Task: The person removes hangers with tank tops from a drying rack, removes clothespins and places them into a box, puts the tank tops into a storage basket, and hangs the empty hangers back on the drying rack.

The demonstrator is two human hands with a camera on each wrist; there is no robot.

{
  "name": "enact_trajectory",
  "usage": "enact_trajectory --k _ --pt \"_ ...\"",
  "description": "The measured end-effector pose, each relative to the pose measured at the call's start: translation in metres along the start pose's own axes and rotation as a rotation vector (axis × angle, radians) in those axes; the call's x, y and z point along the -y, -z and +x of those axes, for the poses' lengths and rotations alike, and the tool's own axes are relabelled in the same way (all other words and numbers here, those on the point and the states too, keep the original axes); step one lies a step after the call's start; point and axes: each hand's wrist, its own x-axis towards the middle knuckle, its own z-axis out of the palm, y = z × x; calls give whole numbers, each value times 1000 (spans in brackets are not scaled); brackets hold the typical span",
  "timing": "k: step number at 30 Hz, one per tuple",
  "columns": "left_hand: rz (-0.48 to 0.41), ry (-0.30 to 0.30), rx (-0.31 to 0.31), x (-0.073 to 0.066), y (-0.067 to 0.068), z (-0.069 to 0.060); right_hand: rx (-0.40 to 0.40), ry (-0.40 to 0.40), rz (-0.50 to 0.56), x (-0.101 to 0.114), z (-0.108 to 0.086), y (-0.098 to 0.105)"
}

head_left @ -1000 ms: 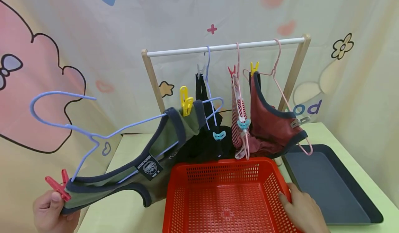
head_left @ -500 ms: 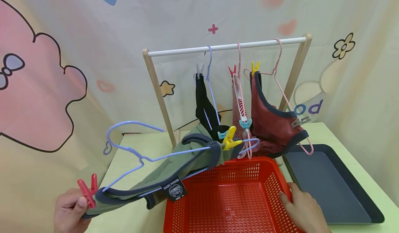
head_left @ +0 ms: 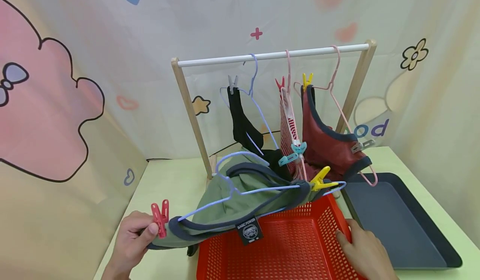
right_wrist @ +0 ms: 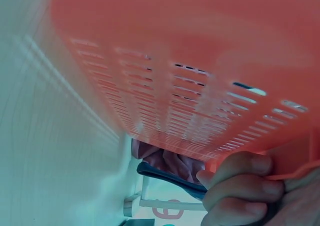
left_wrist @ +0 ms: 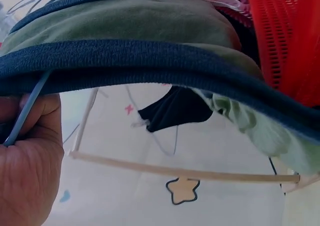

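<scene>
In the head view my left hand (head_left: 131, 240) pinches the left end of a green garment (head_left: 240, 184) with navy trim, on a blue hanger (head_left: 210, 205). A red clip (head_left: 160, 219) stands at that end and a yellow clip (head_left: 321, 180) at the other. The garment hangs over the left and back of a red basket (head_left: 277, 246). My right hand (head_left: 365, 248) grips the basket's right rim. The left wrist view shows my thumb and fingers (left_wrist: 42, 116) at the hanger and navy hem. In the right wrist view my fingers (right_wrist: 240, 186) curl over the basket rim.
Behind stands a rack with a white rail (head_left: 270, 56) and wooden legs. From it hang a black garment (head_left: 240, 121), a striped one (head_left: 286, 134) and a dark red one (head_left: 326, 146), all clipped to hangers. A dark grey tray (head_left: 397, 226) lies at the right.
My left hand has moved right with the green garment and hanger, whose far end has swung down and right across the basket. The black garment has shifted on the rack. My right hand stays put.
</scene>
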Motion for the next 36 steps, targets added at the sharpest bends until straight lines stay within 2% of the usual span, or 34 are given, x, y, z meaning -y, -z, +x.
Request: enact_trajectory --k 6,12,18,26,31,36 --pt "99 59 90 18 -12 1 8 -5 -3 -1 0 0" --pt "107 162 132 37 -23 -1 -29 26 -51 -3 1 2" --pt "107 246 176 52 -30 3 -23 28 -38 -3 1 2" --pt "128 356 205 67 -26 3 -34 32 -49 -3 1 2" --pt "107 449 216 80 -21 -2 -31 26 -49 -2 1 3" --pt "82 491 242 88 -18 -4 -36 39 -51 -2 0 4"
